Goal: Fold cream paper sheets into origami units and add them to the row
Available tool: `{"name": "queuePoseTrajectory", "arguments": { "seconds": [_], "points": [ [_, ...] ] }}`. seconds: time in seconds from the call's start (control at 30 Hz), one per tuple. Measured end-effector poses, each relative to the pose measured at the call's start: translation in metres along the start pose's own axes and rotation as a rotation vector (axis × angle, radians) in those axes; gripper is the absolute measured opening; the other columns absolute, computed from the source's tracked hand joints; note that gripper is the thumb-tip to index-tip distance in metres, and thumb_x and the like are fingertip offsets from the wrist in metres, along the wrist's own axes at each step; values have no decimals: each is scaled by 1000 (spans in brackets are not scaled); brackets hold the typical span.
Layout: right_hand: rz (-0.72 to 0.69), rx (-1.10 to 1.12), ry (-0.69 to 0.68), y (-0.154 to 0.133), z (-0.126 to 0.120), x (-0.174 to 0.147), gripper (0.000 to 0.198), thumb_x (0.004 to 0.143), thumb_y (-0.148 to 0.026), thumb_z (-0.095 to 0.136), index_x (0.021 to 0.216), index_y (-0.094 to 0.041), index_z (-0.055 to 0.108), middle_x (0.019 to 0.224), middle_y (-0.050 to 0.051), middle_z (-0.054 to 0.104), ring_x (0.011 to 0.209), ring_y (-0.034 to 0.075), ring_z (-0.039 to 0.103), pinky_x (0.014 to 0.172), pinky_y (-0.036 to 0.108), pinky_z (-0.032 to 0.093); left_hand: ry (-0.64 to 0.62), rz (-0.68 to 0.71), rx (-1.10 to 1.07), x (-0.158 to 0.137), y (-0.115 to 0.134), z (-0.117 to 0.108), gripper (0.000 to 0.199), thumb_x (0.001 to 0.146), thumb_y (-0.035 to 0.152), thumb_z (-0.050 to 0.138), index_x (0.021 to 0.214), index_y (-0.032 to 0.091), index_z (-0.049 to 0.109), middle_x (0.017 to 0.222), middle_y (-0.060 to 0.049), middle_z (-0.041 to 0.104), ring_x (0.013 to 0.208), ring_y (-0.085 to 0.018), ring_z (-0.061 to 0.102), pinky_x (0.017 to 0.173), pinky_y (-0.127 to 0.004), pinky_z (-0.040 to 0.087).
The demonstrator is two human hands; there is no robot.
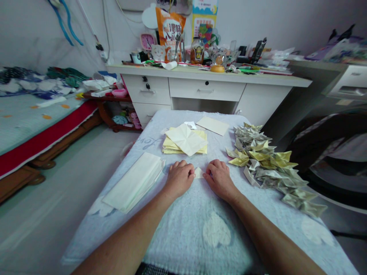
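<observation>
A small folded piece of pale paper (198, 173) lies on the cloth-covered table between my two hands. My left hand (181, 173) has its curled fingers at the paper's left end, thumb and forefinger closed on it. From the other side, my right hand (218, 176) holds the right end the same way, fingers bent down. Just beyond them, a creased white sheet (187, 139) rests askew on a stack of yellow paper (169, 146). Left of my left hand is a long folded bundle of white paper (134, 181).
Many folded paper pieces (266, 164), silver and gold, are heaped along the table's right side. A flat cream card (212, 125) lies at the far end. Behind stands a white cluttered desk (206, 88); a bed (48, 118) is left, a washing machine (338, 126) right.
</observation>
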State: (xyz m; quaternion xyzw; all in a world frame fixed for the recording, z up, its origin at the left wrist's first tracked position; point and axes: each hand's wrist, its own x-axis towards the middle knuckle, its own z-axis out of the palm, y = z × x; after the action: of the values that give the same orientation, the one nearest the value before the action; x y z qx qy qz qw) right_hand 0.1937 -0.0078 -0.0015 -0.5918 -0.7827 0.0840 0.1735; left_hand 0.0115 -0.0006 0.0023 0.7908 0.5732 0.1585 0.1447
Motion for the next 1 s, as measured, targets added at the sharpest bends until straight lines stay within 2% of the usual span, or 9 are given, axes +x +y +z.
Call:
{"name": "queuePoseTrajectory", "arguments": {
  "seconds": [0.27, 1.0],
  "points": [
    [-9, 40, 10, 2, 0, 0, 14, 86, -29, 59, 77, -19, 60, 100, 6, 55, 94, 22, 45, 81, 34, 34, 2, -3, -1, 0, 1, 0, 5, 82, 29, 57, 82, 24, 60, 93, -1, 59, 94, -21, 51, 79, -33, 34],
    [-2, -59, 22, 0, 1, 1, 20, 87, -34, 59, 74, -19, 62, 102, 7, 56, 97, 23, 45, 82, 35, 35, 6, 0, -8, 0, 0, 0, 6, 82, 29, 57, 82, 24, 60, 93, -1, 59, 93, -21, 50, 80, -33, 34]
  ]
}}
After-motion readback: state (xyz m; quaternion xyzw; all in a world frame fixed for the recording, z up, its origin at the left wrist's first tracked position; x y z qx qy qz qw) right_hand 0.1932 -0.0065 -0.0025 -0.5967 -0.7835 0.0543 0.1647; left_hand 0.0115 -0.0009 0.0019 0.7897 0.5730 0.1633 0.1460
